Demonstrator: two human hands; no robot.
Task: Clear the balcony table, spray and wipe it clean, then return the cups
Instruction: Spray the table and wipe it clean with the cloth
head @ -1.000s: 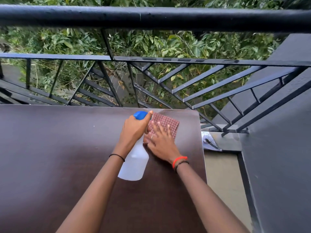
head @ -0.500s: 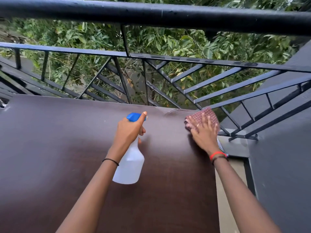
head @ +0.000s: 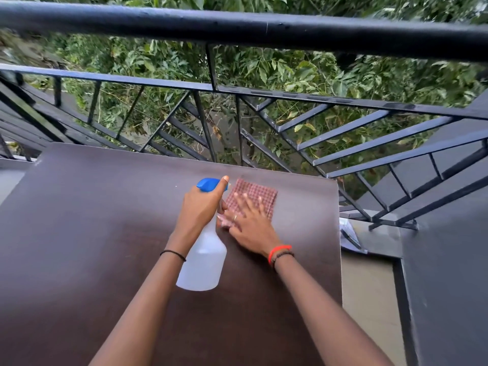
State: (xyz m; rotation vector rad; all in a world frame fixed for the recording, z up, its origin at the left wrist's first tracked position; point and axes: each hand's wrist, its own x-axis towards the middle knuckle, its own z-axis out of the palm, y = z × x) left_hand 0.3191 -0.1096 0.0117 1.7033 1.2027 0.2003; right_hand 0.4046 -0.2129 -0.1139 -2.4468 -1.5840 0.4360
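The dark brown balcony table (head: 92, 233) fills the lower view. My left hand (head: 200, 210) grips the neck of a white spray bottle (head: 203, 265) with a blue trigger head, held above the table with its nozzle pointing away from me. Just right of it, my right hand (head: 250, 223) presses flat, fingers spread, on a red-and-white checked cloth (head: 257, 194) lying on the tabletop near its far edge. No cups are in view.
A black metal railing (head: 264, 30) runs right behind the table's far edge, with foliage beyond. A dark wall (head: 449, 260) stands at the right. Papers and a pen (head: 350, 235) lie on a ledge beside the table's right edge.
My right hand has slid the cloth leftward from the table's far right corner back beside the spray bottle. The bottle in my left hand has stayed about where it was.
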